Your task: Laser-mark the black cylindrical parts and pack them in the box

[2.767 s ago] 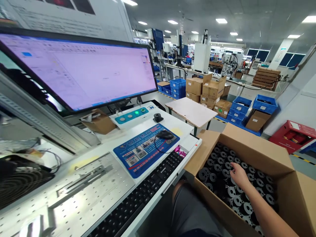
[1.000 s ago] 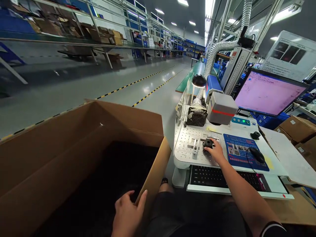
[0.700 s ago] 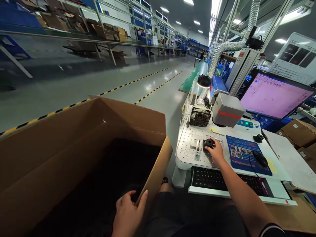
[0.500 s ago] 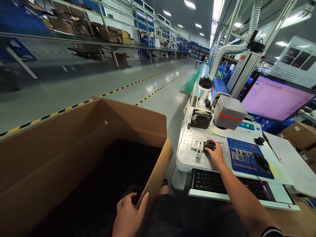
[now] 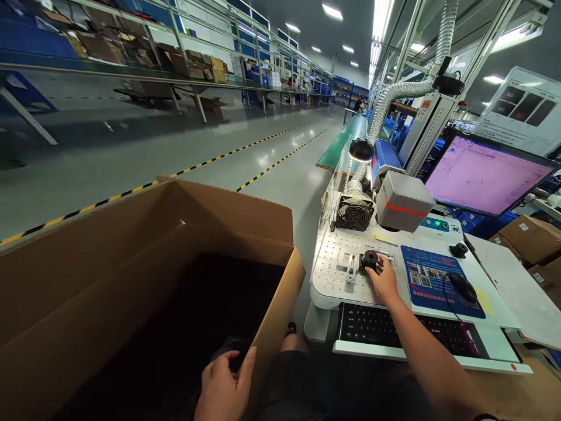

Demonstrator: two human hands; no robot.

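On the perforated white work plate, a black round part with a hole in its top sits beside a small metal fixture. My right hand grips this part from the right, thumb and fingers closed on its side. My left hand is at the near right edge of a large cardboard box. Its fingers are curled around a dark part, whose shape is mostly hidden. The box's contents look black and cannot be told apart. Above the plate hangs a grey machine head with an orange stripe.
A black fan stands behind the fixture. To the right are a blue mat with a mouse, another black part and a monitor. A keyboard lies on the pull-out tray in front.
The view has shifted slightly. My right hand's fingers have moved a little around the round part, and a red spot shows on its top. My left hand stays at the box edge.
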